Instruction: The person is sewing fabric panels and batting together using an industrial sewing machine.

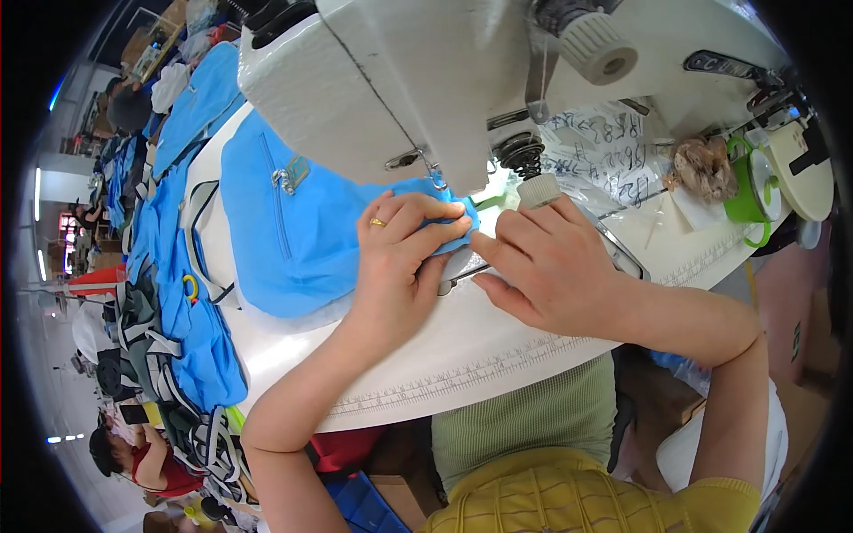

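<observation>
A blue fabric piece with a zipper lies on the white sewing machine table, its right end under the machine's needle area. My left hand, wearing a ring, pinches the fabric's edge just in front of the needle. My right hand is beside it; its index fingertip touches the edge of the fabric while the thumb stands apart below. Above both hands is the white sewing machine head. A metal zipper pull shows on the fabric's upper part. The presser foot is mostly hidden.
More blue fabric pieces and grey straps are heaped at the left. A green cup, a brown bundle and clear plastic with handwriting are at the right. A ruler strip runs along the table's front edge. A person works at far left.
</observation>
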### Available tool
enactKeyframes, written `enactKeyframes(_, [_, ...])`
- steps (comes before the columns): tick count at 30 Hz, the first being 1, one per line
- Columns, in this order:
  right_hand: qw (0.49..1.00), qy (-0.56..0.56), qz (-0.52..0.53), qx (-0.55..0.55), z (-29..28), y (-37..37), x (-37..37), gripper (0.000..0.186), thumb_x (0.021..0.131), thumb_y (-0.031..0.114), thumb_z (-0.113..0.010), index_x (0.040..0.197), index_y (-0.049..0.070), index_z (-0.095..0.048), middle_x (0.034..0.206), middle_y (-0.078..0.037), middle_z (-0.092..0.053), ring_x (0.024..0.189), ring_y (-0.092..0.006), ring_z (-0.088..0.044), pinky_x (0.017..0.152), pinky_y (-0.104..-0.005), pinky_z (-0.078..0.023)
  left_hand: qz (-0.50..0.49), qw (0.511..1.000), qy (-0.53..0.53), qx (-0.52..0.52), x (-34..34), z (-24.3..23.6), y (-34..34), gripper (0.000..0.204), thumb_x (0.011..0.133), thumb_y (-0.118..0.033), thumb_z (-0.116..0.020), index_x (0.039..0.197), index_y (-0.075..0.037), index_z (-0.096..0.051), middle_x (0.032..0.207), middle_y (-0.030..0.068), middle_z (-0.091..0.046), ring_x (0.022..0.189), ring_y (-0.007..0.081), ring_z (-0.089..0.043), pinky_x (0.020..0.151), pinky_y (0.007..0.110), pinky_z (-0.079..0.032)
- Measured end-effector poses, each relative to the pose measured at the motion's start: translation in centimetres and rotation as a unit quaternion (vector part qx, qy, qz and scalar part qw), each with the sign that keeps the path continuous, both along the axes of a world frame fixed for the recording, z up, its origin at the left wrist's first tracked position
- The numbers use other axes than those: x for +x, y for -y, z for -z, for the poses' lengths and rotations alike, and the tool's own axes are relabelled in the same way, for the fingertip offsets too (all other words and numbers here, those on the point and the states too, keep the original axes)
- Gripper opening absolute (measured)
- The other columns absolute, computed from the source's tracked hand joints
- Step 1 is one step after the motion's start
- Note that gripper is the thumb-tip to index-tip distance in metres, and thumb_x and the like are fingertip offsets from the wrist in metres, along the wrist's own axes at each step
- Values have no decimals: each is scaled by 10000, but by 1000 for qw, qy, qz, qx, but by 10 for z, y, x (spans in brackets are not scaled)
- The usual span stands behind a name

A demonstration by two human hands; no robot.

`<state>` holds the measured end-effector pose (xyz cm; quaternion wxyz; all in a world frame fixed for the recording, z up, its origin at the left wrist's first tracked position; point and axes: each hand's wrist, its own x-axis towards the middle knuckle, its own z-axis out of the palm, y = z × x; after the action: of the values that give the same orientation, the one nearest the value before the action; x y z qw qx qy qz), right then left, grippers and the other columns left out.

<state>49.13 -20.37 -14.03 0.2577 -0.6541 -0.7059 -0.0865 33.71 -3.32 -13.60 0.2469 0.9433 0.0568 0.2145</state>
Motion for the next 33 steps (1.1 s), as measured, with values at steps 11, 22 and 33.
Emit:
enactKeyframes(11, [999,-28,11,-26,0,-2,0,471,827,279,-750,1209,22,-648,979,-75,-580,928,-265,-542,822,-414,-437,-12,999,-19,-31,4,4,-18,302,835,38,-719,1106,-85,-766,1199,53,-694,1143,270,-597,1084,446,-350])
enactKeyframes(22, [999,-49,0,-21,1,-3,4,469,877,289,-724,1258,28,-639,1001,-81,-597,952,-269,-547,848,-421,-434,-72,996,-29,-48,4,-5,-5,331,863,36,-712,1166,-76,-781,1298,95,-700,1190,292,-611,1048,378,-449])
enactKeyframes(33, [997,-55,17,-43,-2,-5,-3,422,899,263,-706,1264,52,-684,972,-94,-617,944,-277,-563,867,-438,-432,-37,994,-74,-76,1,-21,-23,309,830,49,-694,1109,-56,-777,1243,73,-713,1158,289,-625,1074,422,-407])
